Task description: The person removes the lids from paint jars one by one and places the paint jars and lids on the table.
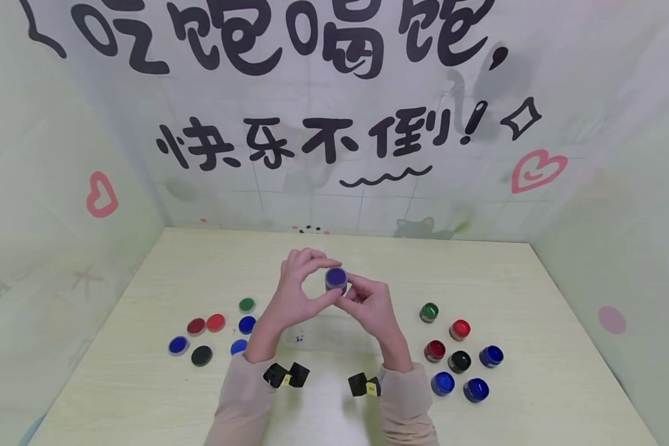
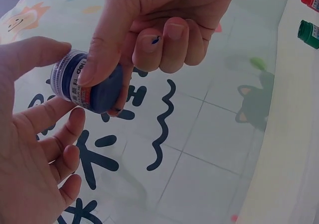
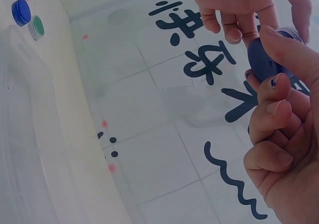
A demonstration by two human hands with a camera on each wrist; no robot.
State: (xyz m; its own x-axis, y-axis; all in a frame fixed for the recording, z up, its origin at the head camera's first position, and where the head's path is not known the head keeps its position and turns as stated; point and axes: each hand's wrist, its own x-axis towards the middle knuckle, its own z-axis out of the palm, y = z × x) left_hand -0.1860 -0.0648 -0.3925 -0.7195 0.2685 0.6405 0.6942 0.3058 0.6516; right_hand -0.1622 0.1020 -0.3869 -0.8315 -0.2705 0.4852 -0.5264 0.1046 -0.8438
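Note:
Both hands hold one small paint jar (image 1: 336, 279) up in front of the person, its purple-blue lid facing the head camera. My left hand (image 1: 298, 291) pinches the clear-rimmed lid end between thumb and fingers. On the jar's body, my right hand (image 1: 372, 306) grips with thumb and index finger while its other fingers curl in. The jar (image 2: 84, 82) lies tilted in the left wrist view, its printed label partly covered by the right thumb. Blue paint marks one finger (image 3: 279, 82) of the right hand. Whether the lid is loose, I cannot tell.
Several lids, including a green lid (image 1: 247, 304) and a black lid (image 1: 202, 355), lie on the table's left. Several uncovered jars, among them a red jar (image 1: 459, 329) and a blue jar (image 1: 476, 389), stand at the right. A clear plastic box (image 3: 30, 129) sits between the arms.

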